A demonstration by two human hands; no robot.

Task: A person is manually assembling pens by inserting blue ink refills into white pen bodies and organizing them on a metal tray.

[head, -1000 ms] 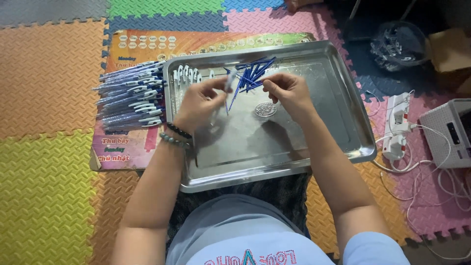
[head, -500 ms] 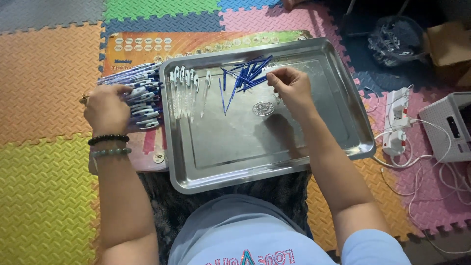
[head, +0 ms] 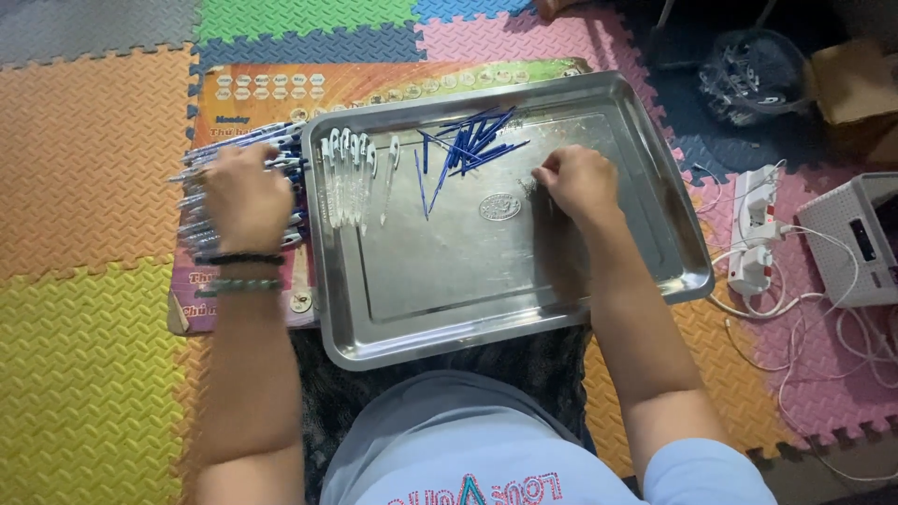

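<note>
Left hand (head: 245, 196) hiding part of the pen pile (head: 201, 210), right hand (head: 580, 182) on tray (head: 524, 309), finger state unclear

My left hand (head: 245, 198) lies over the pile of finished pens (head: 238, 192) left of the steel tray (head: 524, 309); its fingers are motion-blurred, so I cannot tell whether they grip a pen. My right hand (head: 578, 182) curls on the tray floor, hiding whatever sits under its fingertips. The white box (head: 856, 238) right of the tray is cut by the frame edge. The clear bag (head: 753, 75) beyond the tray holds parts too small to identify.
</note>
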